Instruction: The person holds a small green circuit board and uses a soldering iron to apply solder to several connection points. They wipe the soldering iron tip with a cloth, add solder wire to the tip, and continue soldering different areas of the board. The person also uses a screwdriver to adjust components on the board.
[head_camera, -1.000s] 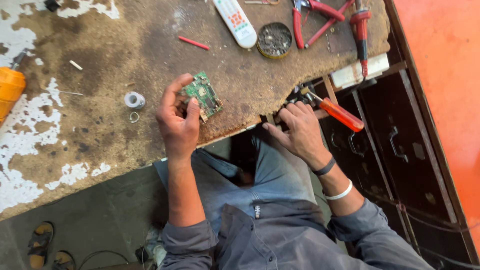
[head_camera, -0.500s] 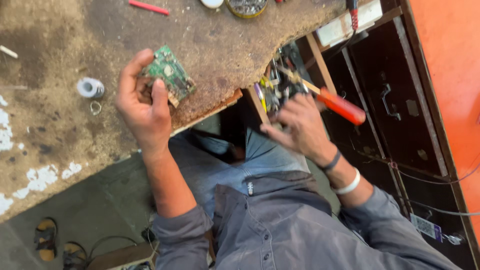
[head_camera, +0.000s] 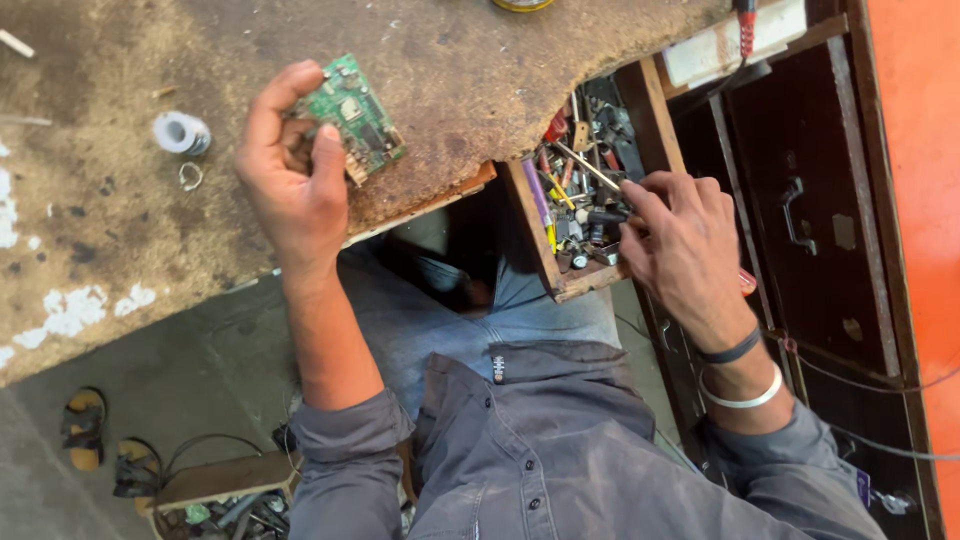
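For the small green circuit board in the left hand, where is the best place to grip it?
Best by the bare edges of the green circuit board, as the left hand does from the lower-left corner: its face is crowded with components, while the thin edges probably offer a flat, safe pinch.

my left hand (head_camera: 295, 185) grips a small green circuit board (head_camera: 352, 115), tilted, studded with tiny parts, just above the worn bench edge. my right hand (head_camera: 685, 250) holds a red-handled screwdriver (head_camera: 590, 168), its metal shaft lying across the open drawer (head_camera: 560, 285) of jumbled components.

Worn brown workbench (head_camera: 480, 90) – solder spool (head_camera: 180, 132) and small ring (head_camera: 190, 176) on it
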